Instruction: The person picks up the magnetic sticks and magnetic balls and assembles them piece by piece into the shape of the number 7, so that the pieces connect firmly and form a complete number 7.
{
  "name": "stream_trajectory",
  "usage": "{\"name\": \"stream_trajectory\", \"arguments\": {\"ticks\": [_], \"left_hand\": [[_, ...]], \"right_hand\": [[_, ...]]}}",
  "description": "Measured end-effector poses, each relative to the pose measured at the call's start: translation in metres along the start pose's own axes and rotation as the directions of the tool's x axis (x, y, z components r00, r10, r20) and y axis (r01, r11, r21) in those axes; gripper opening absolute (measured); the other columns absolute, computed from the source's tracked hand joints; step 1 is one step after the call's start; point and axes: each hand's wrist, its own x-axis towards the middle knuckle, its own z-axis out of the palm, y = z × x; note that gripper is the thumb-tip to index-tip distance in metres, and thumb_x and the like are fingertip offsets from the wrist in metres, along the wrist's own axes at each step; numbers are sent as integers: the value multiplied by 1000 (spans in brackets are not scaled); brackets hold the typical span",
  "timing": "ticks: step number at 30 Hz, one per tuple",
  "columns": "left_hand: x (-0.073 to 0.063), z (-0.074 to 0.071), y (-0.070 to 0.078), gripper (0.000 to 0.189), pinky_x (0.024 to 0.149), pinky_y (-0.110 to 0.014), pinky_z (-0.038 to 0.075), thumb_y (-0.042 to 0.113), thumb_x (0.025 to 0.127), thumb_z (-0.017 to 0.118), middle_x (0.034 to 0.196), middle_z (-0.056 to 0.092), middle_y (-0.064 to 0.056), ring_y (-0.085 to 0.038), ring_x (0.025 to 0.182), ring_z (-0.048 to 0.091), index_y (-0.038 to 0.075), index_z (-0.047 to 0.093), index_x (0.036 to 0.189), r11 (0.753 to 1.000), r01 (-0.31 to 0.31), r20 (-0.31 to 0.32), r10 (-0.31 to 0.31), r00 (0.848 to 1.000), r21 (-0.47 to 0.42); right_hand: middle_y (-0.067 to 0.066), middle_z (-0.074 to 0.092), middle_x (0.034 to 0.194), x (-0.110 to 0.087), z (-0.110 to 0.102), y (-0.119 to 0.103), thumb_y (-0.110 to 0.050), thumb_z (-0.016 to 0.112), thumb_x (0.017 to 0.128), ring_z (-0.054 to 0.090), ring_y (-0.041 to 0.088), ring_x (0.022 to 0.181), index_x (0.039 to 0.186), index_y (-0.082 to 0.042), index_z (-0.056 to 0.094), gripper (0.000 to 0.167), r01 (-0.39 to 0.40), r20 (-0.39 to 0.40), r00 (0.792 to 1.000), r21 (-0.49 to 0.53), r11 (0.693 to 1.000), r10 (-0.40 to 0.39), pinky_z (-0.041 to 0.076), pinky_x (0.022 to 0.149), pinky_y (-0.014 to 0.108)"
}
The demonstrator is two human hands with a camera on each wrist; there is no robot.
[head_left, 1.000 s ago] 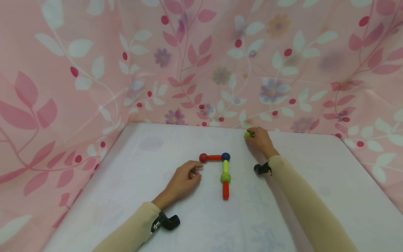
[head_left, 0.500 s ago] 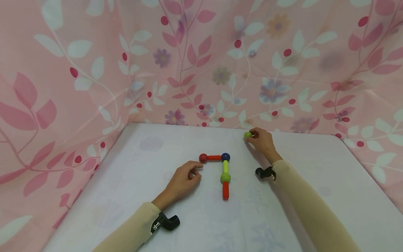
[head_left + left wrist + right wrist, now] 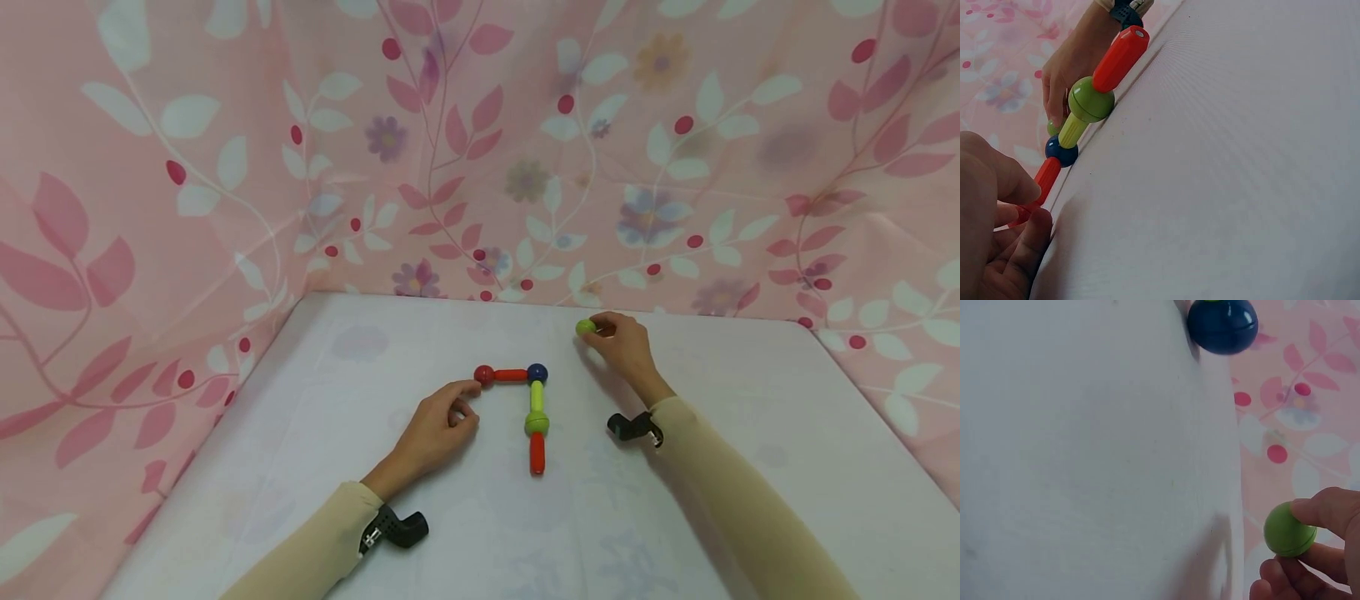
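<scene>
A green ball (image 3: 1290, 529) is pinched between the thumb and fingers of my right hand (image 3: 624, 346), near the table's far edge. On the table lies an angled chain of balls and rods. A red ball (image 3: 484, 377) is at its left end, joined by a red rod (image 3: 512, 376) to a blue ball (image 3: 537, 373) at the corner. From there a yellow-green rod (image 3: 536, 397) runs to a second green ball (image 3: 537, 423), then another red rod (image 3: 537, 454) nearest me. My left hand (image 3: 435, 427) rests with loosely bent fingers, index fingertip right at the red ball.
The white-covered table (image 3: 360, 400) stretches around the chain. A pink floral curtain (image 3: 480, 150) hangs behind its far edge and along the sides. Black wrist cameras sit at the left cuff (image 3: 393, 527) and the right cuff (image 3: 633, 427).
My right hand has shifted slightly left and nearer to me with the green ball. The left index fingertip has moved slightly up toward the red ball. The chain has stayed put.
</scene>
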Motion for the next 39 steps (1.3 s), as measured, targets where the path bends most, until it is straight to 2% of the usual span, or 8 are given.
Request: {"name": "stream_trajectory", "arguments": {"ticks": [8,14,23,39], "left_hand": [[0,0,-3,44,77,-29,52,5,95,67,129,67,-5,-11,92,63,6,62,139,1000,-15,-10,15,1000,4],[0,0,-3,44,75,-29,51,5,95,66,130,67,-6,-12,88,62,5,62,139,1000,-18,-8,18,1000,-1],[2,1,-4,45,76,-29,53,5,95,66,130,67,-6,-11,88,63,6,62,140,1000,-3,1,3,1000,0],[1,1,-2,45,75,-29,51,5,95,67,129,67,-4,-11,86,62,7,63,139,1000,8,-1,-8,1000,2]], "right_hand": [[20,70,113,-16,3,-14,-19,79,94,65,36,105,123,3,68,38,35,-6,999,53,998,-34,53,88,47],[17,69,113,-26,6,-25,-20,79,95,64,33,104,121,0,67,36,49,8,999,37,998,-49,53,88,47],[15,69,114,-45,9,-35,-16,80,94,66,31,103,120,1,67,33,124,8,992,55,991,-125,55,87,47],[10,70,113,-77,8,-49,-16,82,92,67,27,101,118,-3,68,32,145,43,987,141,979,-152,57,84,45]]}}
